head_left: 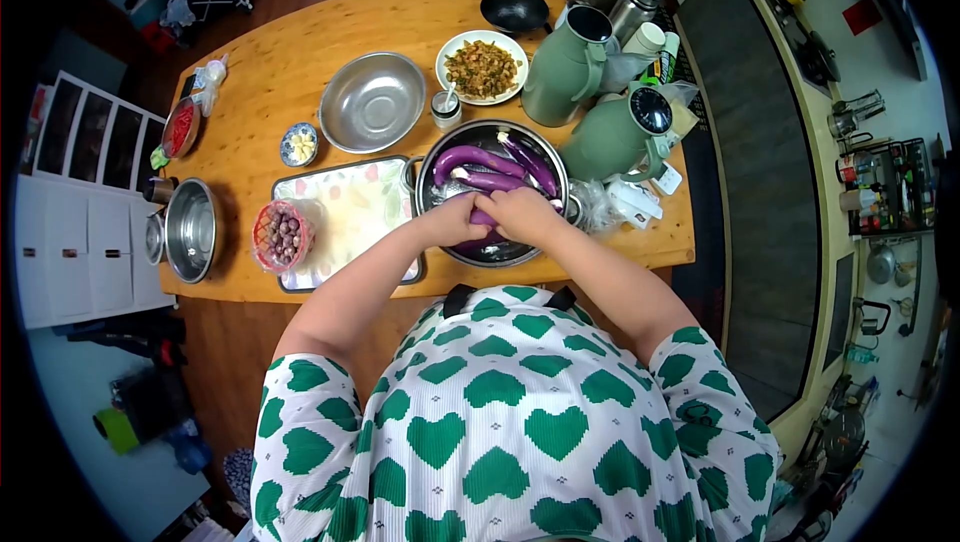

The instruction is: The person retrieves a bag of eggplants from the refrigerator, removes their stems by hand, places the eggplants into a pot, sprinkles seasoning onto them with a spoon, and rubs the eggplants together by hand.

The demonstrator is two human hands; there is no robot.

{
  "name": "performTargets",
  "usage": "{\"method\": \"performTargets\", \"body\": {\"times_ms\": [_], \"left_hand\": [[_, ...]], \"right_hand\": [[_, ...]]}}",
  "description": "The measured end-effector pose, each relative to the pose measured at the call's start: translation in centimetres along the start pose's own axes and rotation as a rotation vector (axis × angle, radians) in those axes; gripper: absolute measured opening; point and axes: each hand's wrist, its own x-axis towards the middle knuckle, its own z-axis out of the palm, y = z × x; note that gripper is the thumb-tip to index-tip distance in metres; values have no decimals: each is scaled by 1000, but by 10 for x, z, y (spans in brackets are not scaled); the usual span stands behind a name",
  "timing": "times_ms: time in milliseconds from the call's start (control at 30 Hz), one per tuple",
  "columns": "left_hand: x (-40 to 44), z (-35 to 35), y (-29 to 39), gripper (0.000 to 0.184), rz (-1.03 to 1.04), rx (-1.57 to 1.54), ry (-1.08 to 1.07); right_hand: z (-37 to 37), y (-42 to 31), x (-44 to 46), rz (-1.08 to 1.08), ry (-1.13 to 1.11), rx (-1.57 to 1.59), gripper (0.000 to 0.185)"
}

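Note:
Several purple eggplants (477, 156) lie in a round steel pot (422, 174) with two side handles, near the table's front edge. Both of my hands meet over the front half of the pot. My left hand (455, 221) is closed on a purple eggplant, part of which shows just below the fingers. Beside it, touching, my right hand (522, 214) is closed round the same eggplant. Most of that eggplant is hidden by my fingers. Left of the pot lies a white patterned tray (345, 204) with a dark rim.
A red basket of small purple bulbs (283, 235) overlaps the tray's left side. Steel bowls (372, 102) (192, 232), a plate of cooked food (482, 68), a small jar (446, 110), a dish of garlic (299, 145) and two green jugs (560, 72) (612, 140) stand around.

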Motion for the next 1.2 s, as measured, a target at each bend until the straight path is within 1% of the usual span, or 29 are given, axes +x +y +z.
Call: {"method": "performTargets", "body": {"times_ms": [33,67,133,167,200,233,267,300,333,367,400,433,500,533,600,633,733,767,800,867,900,967,1000,1033,1133,1167,1200], "left_hand": [[-2,-2,17,50,-102,64,24],[-3,-6,34,52,-204,130,50],[-10,-17,62,53,-133,343,116],[-12,-18,67,54,-97,448,145],[-13,-18,64,53,-51,537,160],[-14,-18,57,53,-4,626,174],[-15,-19,51,53,44,715,189],[-18,-27,50,53,113,719,264],[-20,-35,48,57,44,734,225],[-22,-37,47,56,28,701,258],[-23,-40,47,56,10,669,295],[-21,-38,40,54,22,667,273],[-15,-32,21,49,46,664,226],[-13,-34,27,46,-117,334,65],[-7,-38,41,40,-419,-334,-256],[-8,-38,48,36,-483,-675,-319],[-8,-42,46,38,-605,-1419,-521],[-4,-41,46,44,-539,-1230,-499],[2,-41,52,44,-488,-942,-402],[3,-40,64,44,-443,-204,-196],[2,-26,37,48,-76,259,67],[1,-20,40,56,-111,478,121],[1,-19,42,60,-128,588,146],[-3,-18,43,64,-74,650,213],[-10,-14,46,80,104,819,418],[-15,-9,41,81,115,722,352],[-18,-7,36,71,225,700,356]], "right_hand": [[-1,1,4,23,85,44,49],[-5,5,7,46,73,123,46],[-13,16,11,96,43,289,42],[8,38,18,59,-87,375,38],[-3,42,19,188,-330,668,30],[-16,45,19,383,-546,906,24],[-25,51,16,515,-762,1174,22],[-31,55,11,587,-847,1314,21],[-45,58,7,599,-857,1307,21],[-44,65,5,565,-807,1298,26],[-29,66,4,403,-598,1120,30],[-22,60,4,285,-383,889,35],[-21,44,-2,173,-159,471,29],[-25,33,-5,156,-45,254,27],[-36,30,-7,144,49,156,22],[-36,34,-8,26,184,36,11],[-45,38,-10,1,290,-30,15],[-44,42,-11,40,238,0,18],[-44,42,-12,104,141,15,19],[-44,40,-10,225,-52,48,20],[-32,45,-8,246,-92,137,24],[-2,67,0,232,-221,221,27],[-2,72,4,226,-284,263,29],[-3,78,2,214,-383,402,34],[-4,72,-6,297,-222,396,37],[-6,68,-7,394,-246,311,45],[-7,65,-10,472,-144,328,45]]}}
